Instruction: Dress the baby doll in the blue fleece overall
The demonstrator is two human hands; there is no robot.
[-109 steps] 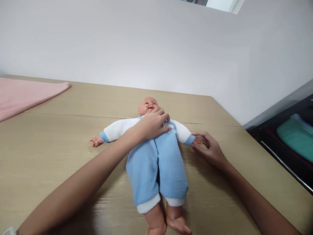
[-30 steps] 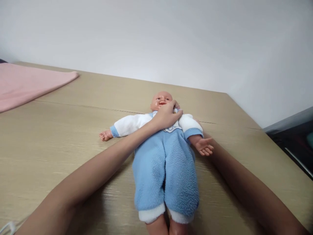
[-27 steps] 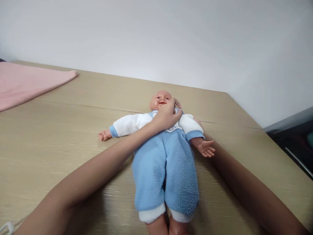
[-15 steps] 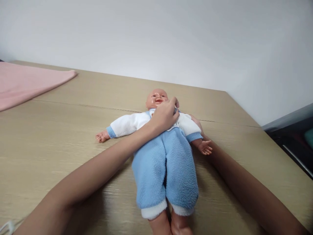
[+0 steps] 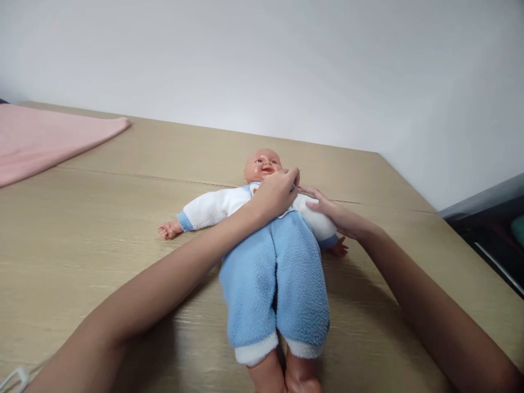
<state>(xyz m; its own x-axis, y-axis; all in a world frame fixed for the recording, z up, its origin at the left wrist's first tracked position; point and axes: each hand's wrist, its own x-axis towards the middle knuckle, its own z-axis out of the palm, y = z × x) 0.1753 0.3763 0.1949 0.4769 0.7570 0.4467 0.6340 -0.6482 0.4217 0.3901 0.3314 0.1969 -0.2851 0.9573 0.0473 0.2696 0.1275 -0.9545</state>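
Observation:
A baby doll (image 5: pixel 266 262) lies on its back, dressed in a blue and white fleece outfit, its head away from me and its arms spread. My left hand (image 5: pixel 279 191) reaches across its chest. The fingers are curled on the outfit at the collar and shoulder, just under the chin; the pinched spot is partly hidden. My right hand (image 5: pixel 333 213) rests on the doll's white sleeve (image 5: pixel 317 221) at the right, fingers stretched toward my left hand and thumb apart. The doll's small hand (image 5: pixel 339 248) on that side is partly covered by the cuff.
The doll lies on a light wooden table (image 5: pixel 123 251) with a seam across it. A pink cloth (image 5: pixel 49 136) is at the far left. A white wall (image 5: pixel 254 71) stands behind, and a dark object (image 5: pixel 487 229) is beyond the right edge. A white loop (image 5: pixel 18 376) shows at the lower left.
My right hand has come up from beside and behind the doll's arm onto the top of the sleeve. The doll's arm on that side has shifted slightly inward. My left hand stays at the collar.

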